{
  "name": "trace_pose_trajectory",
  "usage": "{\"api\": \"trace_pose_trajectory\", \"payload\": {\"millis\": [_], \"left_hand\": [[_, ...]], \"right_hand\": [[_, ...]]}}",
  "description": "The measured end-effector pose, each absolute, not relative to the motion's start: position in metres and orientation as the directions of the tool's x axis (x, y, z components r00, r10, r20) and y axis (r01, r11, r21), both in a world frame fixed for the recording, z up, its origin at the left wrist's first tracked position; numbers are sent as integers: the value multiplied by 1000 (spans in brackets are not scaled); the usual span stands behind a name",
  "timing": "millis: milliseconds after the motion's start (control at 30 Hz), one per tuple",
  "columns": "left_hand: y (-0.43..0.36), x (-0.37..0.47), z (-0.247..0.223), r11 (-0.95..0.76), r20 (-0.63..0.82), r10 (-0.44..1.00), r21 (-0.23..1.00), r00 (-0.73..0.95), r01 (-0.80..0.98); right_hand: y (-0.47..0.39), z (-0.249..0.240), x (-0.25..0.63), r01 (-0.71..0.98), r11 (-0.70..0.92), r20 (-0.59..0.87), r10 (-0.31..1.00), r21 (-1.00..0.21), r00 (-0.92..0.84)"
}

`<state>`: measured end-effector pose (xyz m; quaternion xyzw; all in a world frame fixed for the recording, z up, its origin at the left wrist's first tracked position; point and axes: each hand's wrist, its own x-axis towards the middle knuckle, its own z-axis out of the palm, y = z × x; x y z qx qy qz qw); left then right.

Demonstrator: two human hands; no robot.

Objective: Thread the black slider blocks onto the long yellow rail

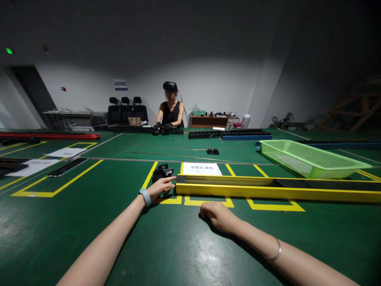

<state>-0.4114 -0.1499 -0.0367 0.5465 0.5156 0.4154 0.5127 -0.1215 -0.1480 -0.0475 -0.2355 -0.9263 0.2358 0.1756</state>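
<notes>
A long yellow rail lies across the green table, with a black socket module at its left end and more black pieces inside it farther right. My left hand is at that end, index finger stretched toward the module, the other fingers partly bent over black modules. Whether those fingers hold one of them is hidden. In front of the rail my right hand rests on the table, fingers curled in; what they hold, if anything, cannot be seen. A printed paper lies behind the rail.
A green basket stands behind the rail at right. Two small black parts and thin rods lie farther back. At left are a phone and papers. Across the table sits a person with gloved hands.
</notes>
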Motion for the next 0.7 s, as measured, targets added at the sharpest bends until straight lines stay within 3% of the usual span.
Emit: {"api": "trace_pose_trajectory", "payload": {"millis": [267, 700], "left_hand": [[-148, -411, -39, 42, -54, 992, 993, 117, 108], [-142, -410, -38, 43, -77, 991, 958, 111, 282]], "right_hand": [[-148, -47, -122, 355, 783, 219, 518, -511, -827], [-148, -48, -122, 357, 782, 221, 521, -510, -824]]}}
